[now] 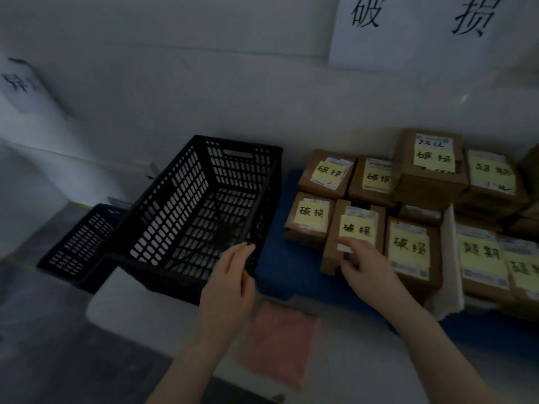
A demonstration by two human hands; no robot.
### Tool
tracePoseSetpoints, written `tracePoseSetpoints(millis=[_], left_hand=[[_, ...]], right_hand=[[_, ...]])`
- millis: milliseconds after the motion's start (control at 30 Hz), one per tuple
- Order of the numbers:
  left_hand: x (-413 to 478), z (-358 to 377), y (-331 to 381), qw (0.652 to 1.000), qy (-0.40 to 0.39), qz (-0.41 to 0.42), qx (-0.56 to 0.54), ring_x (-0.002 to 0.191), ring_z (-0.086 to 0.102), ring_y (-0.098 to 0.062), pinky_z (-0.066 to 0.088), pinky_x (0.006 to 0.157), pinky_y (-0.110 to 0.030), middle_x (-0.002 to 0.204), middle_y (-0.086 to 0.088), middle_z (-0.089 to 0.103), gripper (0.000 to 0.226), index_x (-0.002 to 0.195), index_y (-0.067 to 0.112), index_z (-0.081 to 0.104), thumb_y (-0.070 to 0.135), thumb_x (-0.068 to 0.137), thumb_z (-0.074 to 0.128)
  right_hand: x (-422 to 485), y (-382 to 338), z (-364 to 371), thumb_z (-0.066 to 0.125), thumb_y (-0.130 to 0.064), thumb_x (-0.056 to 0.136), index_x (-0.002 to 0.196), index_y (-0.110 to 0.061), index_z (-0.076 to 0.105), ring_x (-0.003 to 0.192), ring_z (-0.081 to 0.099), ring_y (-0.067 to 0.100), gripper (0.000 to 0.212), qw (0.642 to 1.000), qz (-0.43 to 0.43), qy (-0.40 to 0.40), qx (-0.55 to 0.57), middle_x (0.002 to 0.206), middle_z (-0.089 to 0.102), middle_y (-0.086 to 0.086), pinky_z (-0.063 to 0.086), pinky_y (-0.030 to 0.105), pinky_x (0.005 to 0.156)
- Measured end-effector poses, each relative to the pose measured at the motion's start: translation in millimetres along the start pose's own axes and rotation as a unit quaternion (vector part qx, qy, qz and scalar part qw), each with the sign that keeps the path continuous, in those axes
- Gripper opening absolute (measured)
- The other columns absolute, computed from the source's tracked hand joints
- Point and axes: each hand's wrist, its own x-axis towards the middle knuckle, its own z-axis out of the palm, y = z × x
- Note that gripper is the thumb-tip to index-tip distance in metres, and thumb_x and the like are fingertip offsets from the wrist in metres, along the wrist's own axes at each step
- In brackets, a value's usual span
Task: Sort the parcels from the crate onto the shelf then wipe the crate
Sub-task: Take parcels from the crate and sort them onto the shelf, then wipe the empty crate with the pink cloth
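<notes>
Standing crate, right hand gripping parcel

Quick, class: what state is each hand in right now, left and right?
Left hand: open, fingers straight, holding nothing, near the crate.
Right hand: fingers curled on a parcel.

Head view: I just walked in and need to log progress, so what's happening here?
A person is sorting parcels. Their right hand grips a cardboard parcel with a yellow note, standing on the blue mat beside other labelled parcels. The left hand is open by the near rim of the black crate, which looks empty. A pink cloth lies in front, untouched.
</notes>
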Motion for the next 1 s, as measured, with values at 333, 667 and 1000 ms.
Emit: tracePoseSetpoints(millis=[333, 667, 1000], left_hand=[[-29, -88, -92, 1.000, -0.009, 0.018, 0.005, 0.118, 0.046, -0.008, 0.045, 0.097, -0.028, 0.133, 0.003, 0.048, 0.048, 0.132, 0.016, 0.051, -0.001, 0.087, 0.054], [-52, -80, -112, 1.000, -0.010, 0.024, -0.008, 0.115, 0.050, -0.013, 0.045, 0.097, -0.026, 0.128, -0.003, 0.054, 0.044, 0.126, 0.010, 0.057, -0.003, 0.083, 0.056], [-102, 46, -101, 0.940, -0.339, 0.008, 0.051, 0.134, 0.031, -0.020, 0.034, 0.101, -0.031, 0.155, 0.001, 0.022, 0.059, 0.146, 0.025, 0.032, 0.017, 0.088, 0.040]], right_hand=[[-37, -67, 108, 0.052, -0.017, 0.095, 0.139, -0.030, 0.042, 0.101, 0.049, 0.008, 0.047, 0.997, 0.064, 0.018, 0.035, 0.138, 0.043, -0.005, 0.040, 0.021, 0.084], [-56, -6, 193, 0.050, -0.015, 0.092, 0.146, -0.015, 0.031, 0.123, 0.044, 0.027, 0.058, 0.960, 0.257, -0.101, -0.046, 0.144, 0.036, 0.014, 0.038, 0.024, 0.093], [-60, 32, 220, 0.065, -0.025, 0.082, 0.146, -0.012, 0.024, 0.115, 0.052, 0.037, 0.077, 0.898, 0.436, -0.064, 0.020, 0.135, 0.043, 0.022, 0.045, 0.038, 0.094]])
